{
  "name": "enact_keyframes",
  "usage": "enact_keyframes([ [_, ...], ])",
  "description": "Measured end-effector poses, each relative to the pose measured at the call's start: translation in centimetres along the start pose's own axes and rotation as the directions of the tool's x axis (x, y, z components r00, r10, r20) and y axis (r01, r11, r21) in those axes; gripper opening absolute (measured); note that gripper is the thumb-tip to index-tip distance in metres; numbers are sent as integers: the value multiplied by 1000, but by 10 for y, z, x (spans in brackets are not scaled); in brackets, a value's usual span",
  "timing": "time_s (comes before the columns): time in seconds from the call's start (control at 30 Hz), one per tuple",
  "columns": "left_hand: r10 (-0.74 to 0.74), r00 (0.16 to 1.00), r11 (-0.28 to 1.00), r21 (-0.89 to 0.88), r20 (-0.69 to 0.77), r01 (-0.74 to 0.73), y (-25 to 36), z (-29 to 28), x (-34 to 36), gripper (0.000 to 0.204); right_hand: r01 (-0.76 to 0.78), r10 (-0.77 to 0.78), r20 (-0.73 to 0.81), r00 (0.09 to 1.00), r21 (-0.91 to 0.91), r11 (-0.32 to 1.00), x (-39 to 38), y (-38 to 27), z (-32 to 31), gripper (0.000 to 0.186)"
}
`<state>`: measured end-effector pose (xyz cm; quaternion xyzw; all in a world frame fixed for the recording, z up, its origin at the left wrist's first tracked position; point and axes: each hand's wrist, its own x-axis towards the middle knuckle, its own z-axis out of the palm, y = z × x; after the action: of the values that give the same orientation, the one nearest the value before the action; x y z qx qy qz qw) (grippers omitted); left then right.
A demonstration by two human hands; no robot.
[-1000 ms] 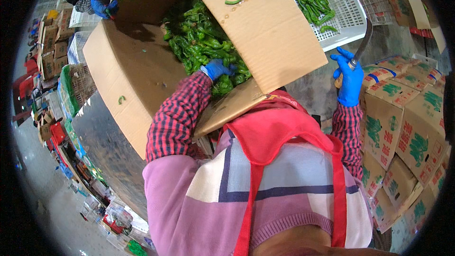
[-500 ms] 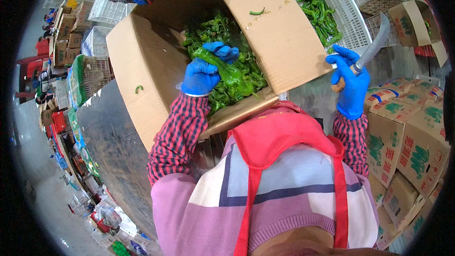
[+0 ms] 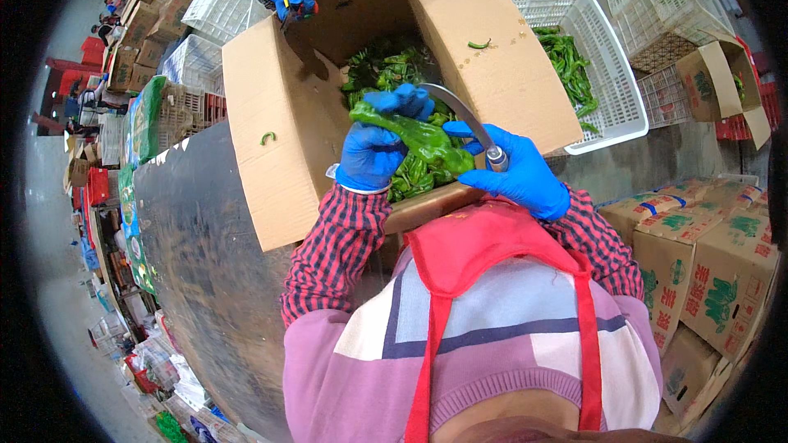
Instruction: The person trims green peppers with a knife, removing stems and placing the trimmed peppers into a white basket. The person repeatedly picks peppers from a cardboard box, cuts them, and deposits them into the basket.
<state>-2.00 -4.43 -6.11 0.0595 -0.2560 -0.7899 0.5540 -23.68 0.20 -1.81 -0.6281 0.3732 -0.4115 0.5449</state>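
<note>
Clamping fingers mid-frame on 1 glossy green pepper (image 3: 425, 143) with blue-gloved left hand (image 3: 368, 156), 1 curved metal knife (image 3: 474, 124) with blue-gloved right hand (image 3: 525, 175); risking nicks through blade slippage.

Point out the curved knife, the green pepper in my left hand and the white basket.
Curved knife (image 3: 470, 120): head view, on the blade.
Green pepper (image 3: 423, 139): head view, on the middle of its body.
White basket (image 3: 616, 82): head view, on its bare inner wall.
</note>
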Motion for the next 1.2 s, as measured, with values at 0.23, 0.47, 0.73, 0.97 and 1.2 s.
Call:
enact_keyframes([
  [0.23,-161,947,961,172,-277,214,-7,7,-2,61,-446,415,214,884,651,615,3,4,-13,45],
  [0.47,-247,864,941,104,-438,322,-18,-13,0,44,-451,377,280,883,728,516,5,11,-17,50],
  [0.73,-343,633,762,189,-694,619,-26,-18,2,40,-463,444,212,870,660,592,4,8,-25,50],
  [0.97,-395,563,586,273,-726,763,-31,-10,19,52,-479,505,239,829,770,421,1,14,-39,46],
  [1.2,-528,530,467,294,-664,834,-28,-18,24,57,-394,555,137,821,839,376,-5,10,-50,42],
])
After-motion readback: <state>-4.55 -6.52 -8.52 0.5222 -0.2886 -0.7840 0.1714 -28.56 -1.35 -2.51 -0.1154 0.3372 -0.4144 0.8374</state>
